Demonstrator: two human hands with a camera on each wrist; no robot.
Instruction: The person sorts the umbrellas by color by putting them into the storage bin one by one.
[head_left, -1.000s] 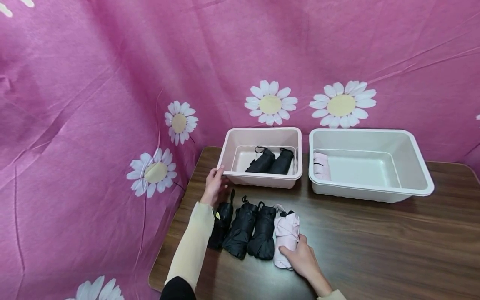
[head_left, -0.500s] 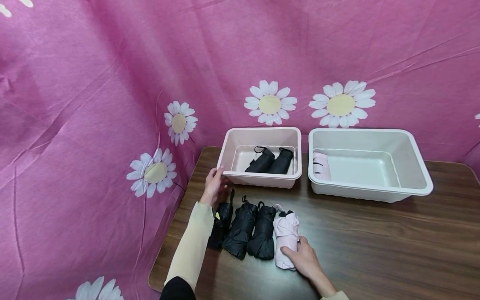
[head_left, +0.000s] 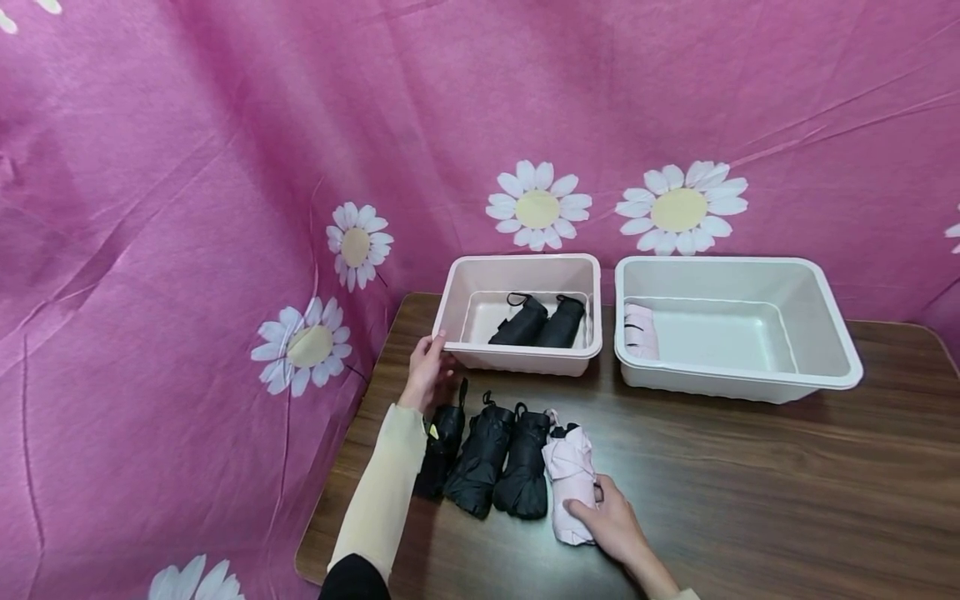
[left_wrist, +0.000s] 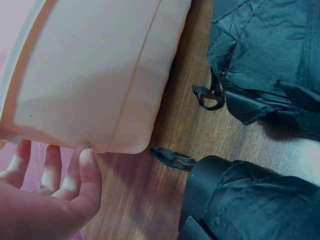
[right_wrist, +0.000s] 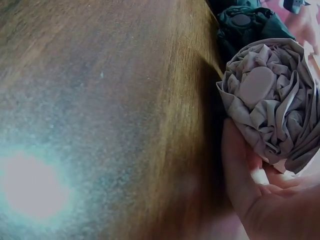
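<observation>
On the table, my right hand [head_left: 617, 527] grips a pale pink folded umbrella [head_left: 572, 475] around its lower half. In the right wrist view the pink umbrella's [right_wrist: 275, 100] gathered end faces the camera, fingers and thumb beneath it. My left hand [head_left: 426, 367] holds the front left corner of the smaller pinkish bin [head_left: 525, 360], thumb against the wall in the left wrist view. Left of the pink umbrella lie three black folded umbrellas side by side: one nearest [head_left: 522, 467], a middle one [head_left: 480, 462] and an outer one [head_left: 444, 446], partly behind the left forearm.
Two black folded umbrellas [head_left: 558, 323] lie inside the pinkish bin. The larger white bin [head_left: 742, 385] beside it holds one pale pink folded umbrella [head_left: 641, 332] at its left wall. A pink cloth with daisies [head_left: 450, 125] hangs behind the wooden table [head_left: 787, 483].
The pink umbrella on the table has turned slightly, its lower end shifting toward me and to the right with my right hand. My left hand stays at the bin corner.
</observation>
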